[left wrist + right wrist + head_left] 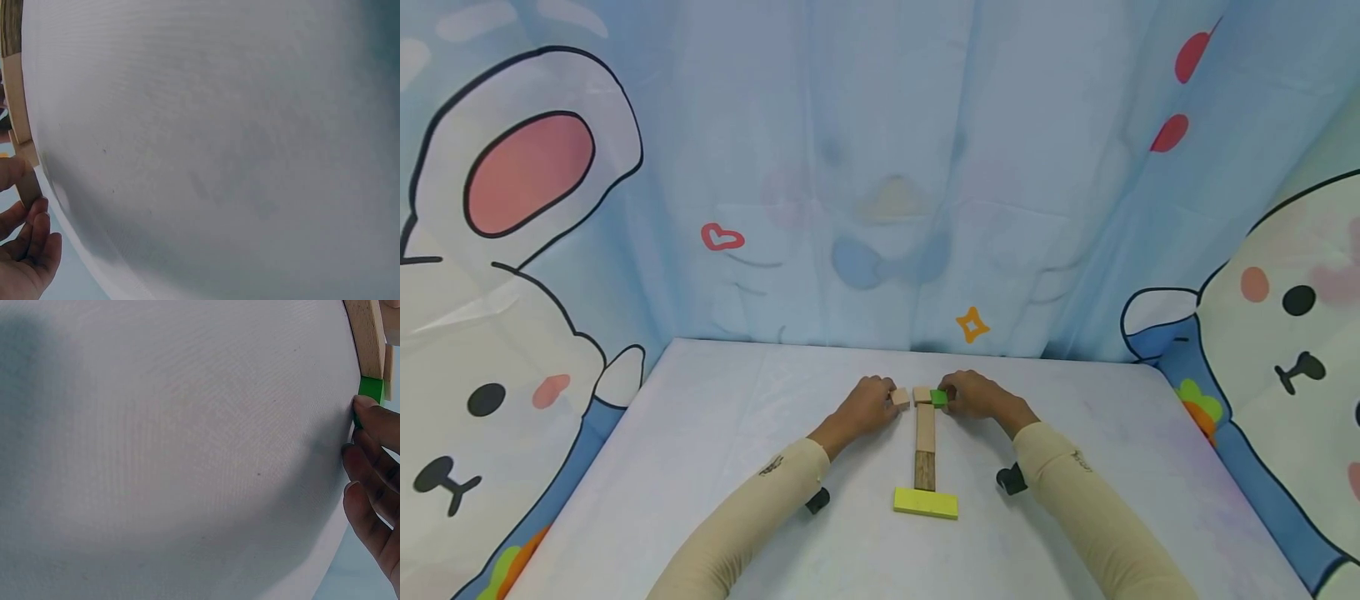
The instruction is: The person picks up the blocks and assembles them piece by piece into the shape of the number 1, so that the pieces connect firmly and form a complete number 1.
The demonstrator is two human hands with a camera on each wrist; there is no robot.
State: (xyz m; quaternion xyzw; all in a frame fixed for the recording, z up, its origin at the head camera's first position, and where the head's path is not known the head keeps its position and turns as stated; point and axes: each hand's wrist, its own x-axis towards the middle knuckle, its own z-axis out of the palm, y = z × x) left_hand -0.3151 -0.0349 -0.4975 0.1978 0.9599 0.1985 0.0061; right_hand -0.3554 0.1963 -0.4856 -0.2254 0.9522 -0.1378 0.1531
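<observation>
My left hand [871,404] pinches a small plain wooden block [899,399] between thumb and fingers; the left wrist view shows this block [28,186] edge-on. My right hand [973,395] pinches a small green block [938,398], which sits against another plain block [922,395] at the head of a row. Below that block lies a long light wooden block [926,427], then a darker grained block [925,471]. A yellow block [926,503] lies crosswise at the near end. In the right wrist view the green block [371,389] touches the long block's end.
The blocks lie on a table with a white cloth [760,533]. Behind it hangs a blue curtain [880,125] printed with cartoon animals. Dark wrist cameras [1012,479] hang under both sleeves.
</observation>
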